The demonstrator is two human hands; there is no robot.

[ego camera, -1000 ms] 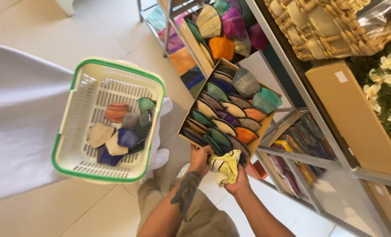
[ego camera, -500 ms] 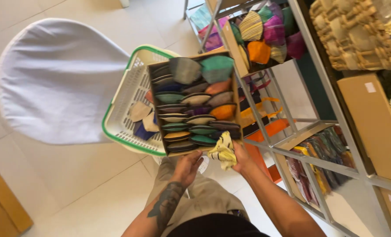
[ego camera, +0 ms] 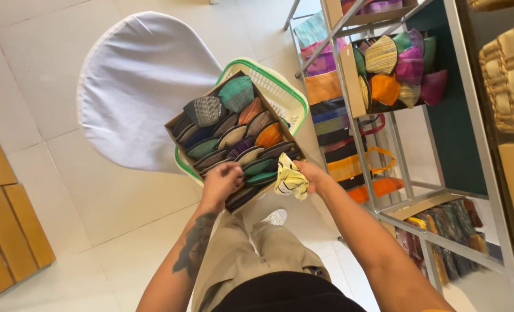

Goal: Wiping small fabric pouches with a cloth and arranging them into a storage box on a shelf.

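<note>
Change: we see the cardboard box (ego camera: 229, 134) now turned diagonal and nearer the chair than half a second ago.
Left hand (ego camera: 222, 180): fingers curled, gripping the box's near edge.
Right hand (ego camera: 310, 173): closed, pinching a crumpled yellow cloth (ego camera: 290, 178) just beside the box's near corner.
Box: held over the green-rimmed basket (ego camera: 280, 89), filled with rows of coloured fabric pieces.
Beyond: white-covered chair (ego camera: 136, 81); metal shelf (ego camera: 384, 115) to the right.

A shallow brown cardboard box (ego camera: 179, 122), rectangular and packed with rows of colourful woven pouches, sits over a green-rimmed basket, while a second open cardboard box (ego camera: 349, 81) of pouches stands on the metal shelf at upper right.
</note>
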